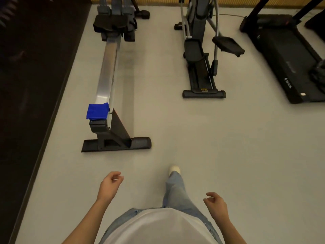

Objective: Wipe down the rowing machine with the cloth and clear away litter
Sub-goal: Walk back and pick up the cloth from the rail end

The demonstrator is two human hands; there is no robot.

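The rowing machine [107, 71] stretches away from me on the left, a long silver rail running up to a black seat [112, 23] at the far end. A folded blue cloth [97, 111] lies on the near end of the rail, above the black rear foot [116, 144]. My left hand [110, 184] hangs low in the middle of the view, fingers loosely curled and holding nothing, well short of the cloth. My right hand [215, 204] is lower right, also loosely curled with nothing in it. No litter is visible.
An elliptical trainer [202, 59] stands in the middle right and a black treadmill [284, 59] at the far right. A dark floor area [26, 85] borders the pale floor on the left. My leg and shoe [174, 170] step forward between my hands.
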